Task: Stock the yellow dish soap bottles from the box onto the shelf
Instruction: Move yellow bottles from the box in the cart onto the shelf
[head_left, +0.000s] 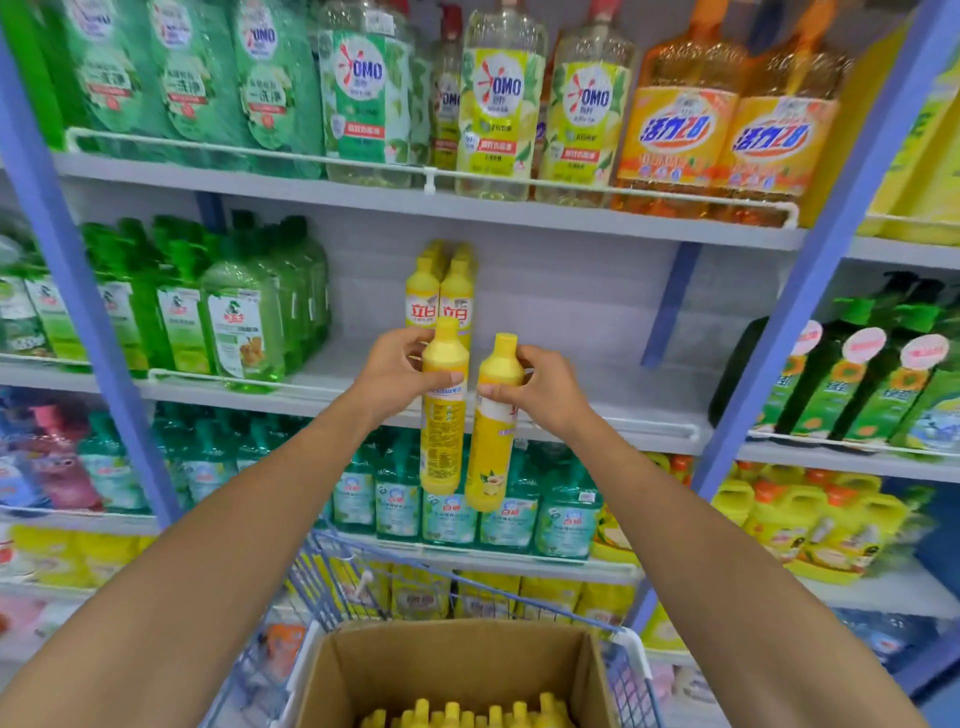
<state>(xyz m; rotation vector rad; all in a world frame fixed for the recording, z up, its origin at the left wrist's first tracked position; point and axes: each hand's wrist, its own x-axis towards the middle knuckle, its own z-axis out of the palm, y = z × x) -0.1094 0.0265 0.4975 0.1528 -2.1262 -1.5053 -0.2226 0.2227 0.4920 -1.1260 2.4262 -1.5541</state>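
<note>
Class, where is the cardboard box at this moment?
In the head view, the cardboard box sits at bottom centre, inside the blue wire cart, with yellow bottle caps showing inside it.

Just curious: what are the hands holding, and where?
Left hand grips the left yellow bottle below its cap; right hand grips the right yellow bottle likewise.

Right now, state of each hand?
Left hand: grips the left yellow bottle just below its cap.
Right hand: grips the right yellow bottle just below its cap.
</note>
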